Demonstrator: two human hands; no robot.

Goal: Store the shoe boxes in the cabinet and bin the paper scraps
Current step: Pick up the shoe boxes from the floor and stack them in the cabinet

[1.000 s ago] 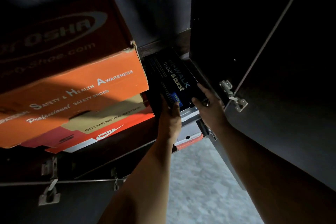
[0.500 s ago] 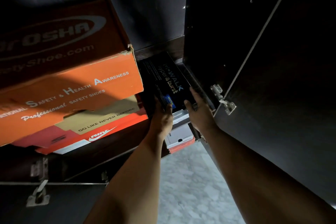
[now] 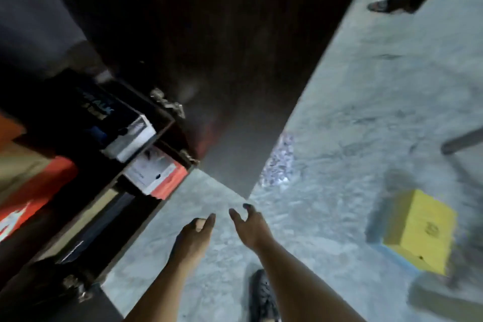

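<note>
Head view: my left hand [image 3: 194,236] and right hand [image 3: 248,227] hung over the grey floor [image 3: 352,112], both empty, fingers loosely curled, touching nothing. The black shoe box [image 3: 104,123] lay shelved in the dark cabinet [image 3: 167,128], up-left and well apart from my hands; the yellow box [image 3: 418,232] sat on the floor far to the right.

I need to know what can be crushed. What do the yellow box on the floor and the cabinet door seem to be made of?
Yellow box: probably cardboard, matte, with sharp folded edges and a small printed mark; blur leaves it unsure. Cabinet door: seems a rigid dark board, wood or laminate, smooth and dull, with metal hinges at its edge.
</note>
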